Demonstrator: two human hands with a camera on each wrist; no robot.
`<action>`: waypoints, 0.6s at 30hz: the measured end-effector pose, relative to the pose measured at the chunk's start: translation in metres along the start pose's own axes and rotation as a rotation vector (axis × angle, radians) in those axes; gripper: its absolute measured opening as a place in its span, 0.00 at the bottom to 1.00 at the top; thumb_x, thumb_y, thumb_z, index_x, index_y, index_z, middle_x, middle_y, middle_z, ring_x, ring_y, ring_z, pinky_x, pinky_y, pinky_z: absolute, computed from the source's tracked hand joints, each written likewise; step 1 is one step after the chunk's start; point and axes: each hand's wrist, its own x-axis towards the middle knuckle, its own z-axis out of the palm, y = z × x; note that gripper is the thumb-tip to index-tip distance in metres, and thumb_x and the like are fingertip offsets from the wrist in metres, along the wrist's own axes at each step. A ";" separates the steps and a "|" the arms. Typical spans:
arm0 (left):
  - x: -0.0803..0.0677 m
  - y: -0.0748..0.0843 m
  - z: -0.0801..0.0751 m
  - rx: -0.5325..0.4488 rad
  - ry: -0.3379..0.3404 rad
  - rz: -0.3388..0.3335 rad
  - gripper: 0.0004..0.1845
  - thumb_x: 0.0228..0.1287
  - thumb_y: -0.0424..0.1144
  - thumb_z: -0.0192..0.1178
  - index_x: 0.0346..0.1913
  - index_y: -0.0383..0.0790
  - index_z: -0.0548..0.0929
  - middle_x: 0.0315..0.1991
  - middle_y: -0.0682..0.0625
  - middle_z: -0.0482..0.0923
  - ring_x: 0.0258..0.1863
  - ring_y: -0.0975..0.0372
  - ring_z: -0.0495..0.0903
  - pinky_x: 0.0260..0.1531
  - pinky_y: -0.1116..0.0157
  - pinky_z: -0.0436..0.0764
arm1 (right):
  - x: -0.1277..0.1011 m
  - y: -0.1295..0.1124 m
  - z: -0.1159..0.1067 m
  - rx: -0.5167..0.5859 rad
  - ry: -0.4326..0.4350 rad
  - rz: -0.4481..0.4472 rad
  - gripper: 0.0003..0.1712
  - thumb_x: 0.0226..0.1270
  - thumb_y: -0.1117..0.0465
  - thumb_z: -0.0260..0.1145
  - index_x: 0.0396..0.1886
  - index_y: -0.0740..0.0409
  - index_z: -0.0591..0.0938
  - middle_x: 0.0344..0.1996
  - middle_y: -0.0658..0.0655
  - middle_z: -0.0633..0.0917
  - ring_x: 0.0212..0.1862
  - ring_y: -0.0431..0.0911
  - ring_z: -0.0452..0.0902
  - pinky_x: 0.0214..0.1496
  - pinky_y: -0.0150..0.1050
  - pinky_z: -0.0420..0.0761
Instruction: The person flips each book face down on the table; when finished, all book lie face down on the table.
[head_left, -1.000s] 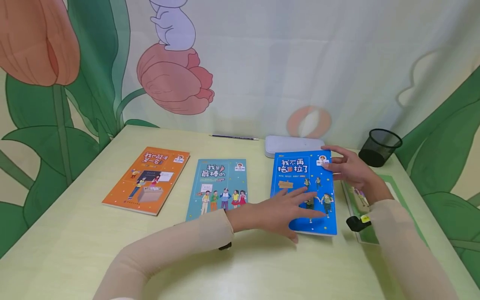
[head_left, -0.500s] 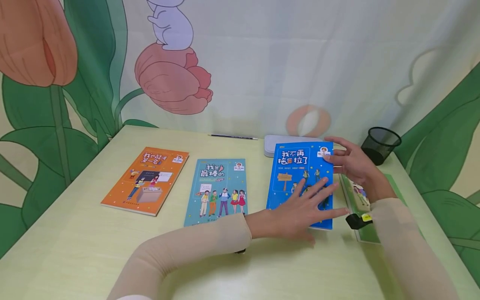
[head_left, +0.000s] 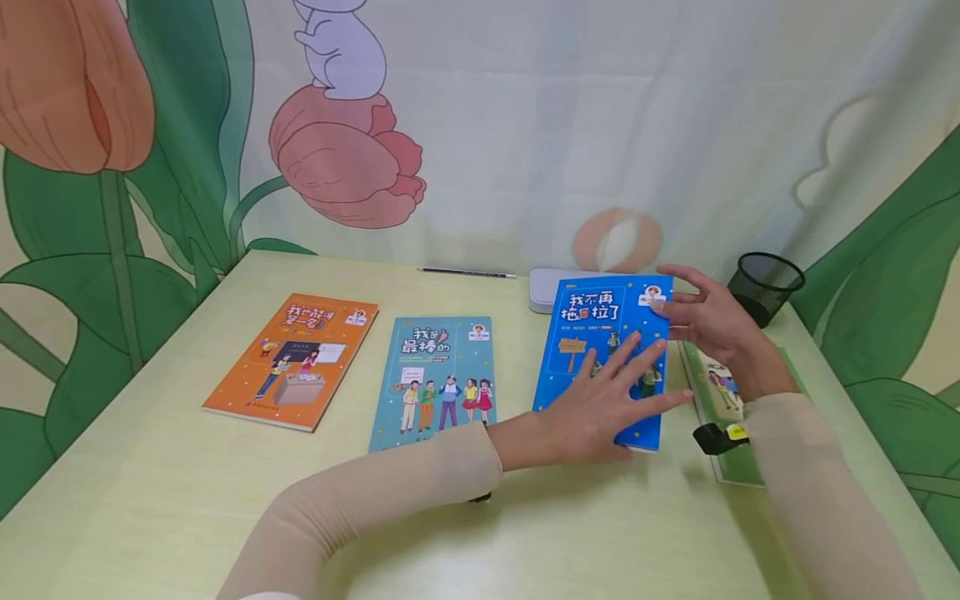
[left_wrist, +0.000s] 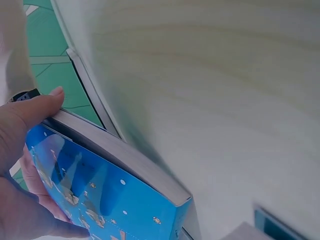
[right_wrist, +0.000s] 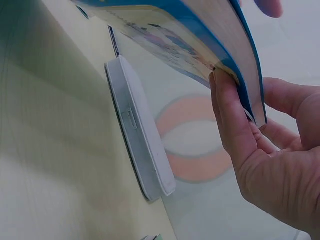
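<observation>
A blue paperback book [head_left: 592, 333] is raised off the table at the right, tilted up over a white flat box [head_left: 551, 292]. My left hand [head_left: 611, 404] lies on its cover with fingers spread. In the left wrist view the thumb [left_wrist: 32, 112] presses the page edge of the blue book [left_wrist: 115, 200], so that hand pinches it. My right hand [head_left: 705, 321] holds the book's top right corner. In the right wrist view its thumb [right_wrist: 227, 115] sits under the blue book [right_wrist: 200, 30] and its fingers on the other side.
A teal book [head_left: 435, 375] and an orange book [head_left: 292, 358] lie flat to the left. A green book [head_left: 716, 387] lies under my right forearm. A black mesh pen cup [head_left: 765, 287] stands at the far right and a pencil [head_left: 467, 272] lies by the back wall.
The blue book has come up off the table and moved away from me, over the white box. Both hands moved with it, and the left slid right across the cover.
</observation>
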 end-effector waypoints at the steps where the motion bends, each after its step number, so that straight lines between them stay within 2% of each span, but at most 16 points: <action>1: 0.000 0.000 -0.001 0.000 0.000 -0.002 0.54 0.53 0.59 0.72 0.79 0.66 0.52 0.82 0.47 0.27 0.81 0.47 0.27 0.72 0.35 0.52 | -0.001 -0.002 0.001 0.005 0.003 0.001 0.42 0.70 0.57 0.67 0.78 0.44 0.57 0.41 0.41 0.86 0.40 0.41 0.88 0.42 0.36 0.87; 11: -0.003 0.000 -0.004 -0.014 0.010 -0.013 0.54 0.52 0.59 0.73 0.79 0.66 0.52 0.83 0.47 0.29 0.81 0.46 0.27 0.70 0.34 0.55 | -0.006 -0.016 0.008 0.053 0.019 0.014 0.45 0.68 0.56 0.68 0.79 0.46 0.56 0.41 0.42 0.85 0.39 0.40 0.88 0.42 0.35 0.87; 18: -0.005 0.001 -0.008 -0.022 -0.004 -0.045 0.50 0.55 0.58 0.71 0.78 0.66 0.56 0.83 0.46 0.33 0.81 0.44 0.34 0.69 0.37 0.61 | -0.009 -0.022 0.007 0.054 -0.002 0.012 0.43 0.69 0.58 0.68 0.78 0.45 0.57 0.42 0.42 0.85 0.40 0.39 0.87 0.42 0.35 0.87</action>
